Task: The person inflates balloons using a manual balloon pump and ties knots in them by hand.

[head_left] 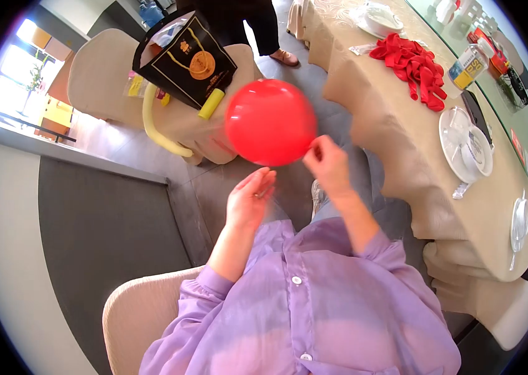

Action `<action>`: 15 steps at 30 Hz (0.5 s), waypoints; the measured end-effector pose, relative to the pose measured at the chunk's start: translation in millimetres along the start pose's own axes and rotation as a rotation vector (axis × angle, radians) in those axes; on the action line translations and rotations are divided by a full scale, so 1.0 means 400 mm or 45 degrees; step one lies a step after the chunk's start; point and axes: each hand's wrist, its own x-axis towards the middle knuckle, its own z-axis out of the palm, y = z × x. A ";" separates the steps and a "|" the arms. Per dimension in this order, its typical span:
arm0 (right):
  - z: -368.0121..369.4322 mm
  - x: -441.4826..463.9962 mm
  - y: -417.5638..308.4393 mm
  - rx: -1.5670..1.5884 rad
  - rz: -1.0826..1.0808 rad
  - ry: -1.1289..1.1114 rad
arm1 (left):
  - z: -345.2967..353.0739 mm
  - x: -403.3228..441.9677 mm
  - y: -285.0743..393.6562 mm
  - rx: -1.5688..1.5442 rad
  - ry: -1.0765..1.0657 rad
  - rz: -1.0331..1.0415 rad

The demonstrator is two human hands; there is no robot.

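Observation:
A round, inflated red balloon is in front of me, slightly blurred. My right hand is at its lower right edge, with thumb and fingers pinched on it; the balloon's neck is hidden there. Just under the balloon is my left hand, palm turned inward. Its fingers are loosely curved, with a gap to the thumb, and I see nothing held in them. Whether its fingertips touch the balloon I cannot tell.
On the cloth-covered table at right lie a pile of flat red balloons, wrapped dishes and a bottle. A chair ahead bears a black gift bag, a yellow cylinder and a long pale-yellow balloon. A person stands beyond.

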 end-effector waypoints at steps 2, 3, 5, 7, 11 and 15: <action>-0.024 0.012 -0.004 0.066 0.009 -0.076 | -0.027 0.005 0.008 0.084 0.208 0.104; -0.025 0.007 -0.011 0.121 -0.017 -0.126 | -0.019 0.010 -0.001 0.082 0.202 0.092; -0.014 -0.005 -0.023 0.161 0.004 -0.146 | 0.014 0.036 -0.014 0.494 0.229 0.244; -0.002 -0.018 -0.034 0.210 0.023 -0.181 | 0.067 0.043 -0.023 0.760 0.178 0.368; -0.007 -0.040 -0.055 0.288 0.069 -0.276 | 0.127 0.041 -0.003 1.075 0.168 0.316; -0.004 -0.053 -0.054 0.139 -0.072 -0.233 | 0.122 0.049 -0.001 1.168 0.087 0.416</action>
